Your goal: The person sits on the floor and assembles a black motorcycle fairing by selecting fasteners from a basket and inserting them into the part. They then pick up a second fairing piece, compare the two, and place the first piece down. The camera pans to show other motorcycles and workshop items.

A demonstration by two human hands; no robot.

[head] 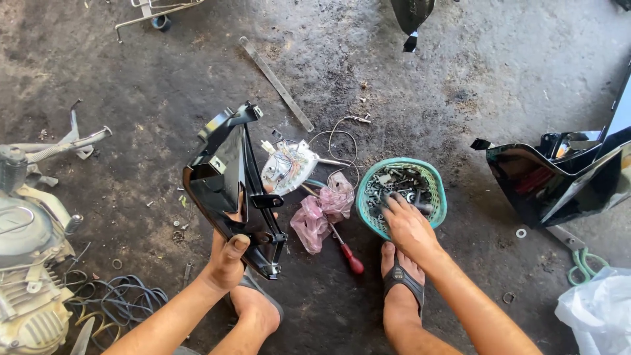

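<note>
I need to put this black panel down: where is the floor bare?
Bare floor lies beyond the teal basket, toward the glossy black cover, and left of the black panel in the left hand. Crowded: between panel and basket, and around the engine.

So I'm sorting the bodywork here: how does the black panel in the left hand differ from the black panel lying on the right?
The held panel is lifted off the floor and gripped at its lower end by the left hand; the right-side panel lies on the ground, untouched. The held panel shows whole, narrow and angular; the right-side panel looks bulkier and runs out of frame. Both are glossy black.
</note>
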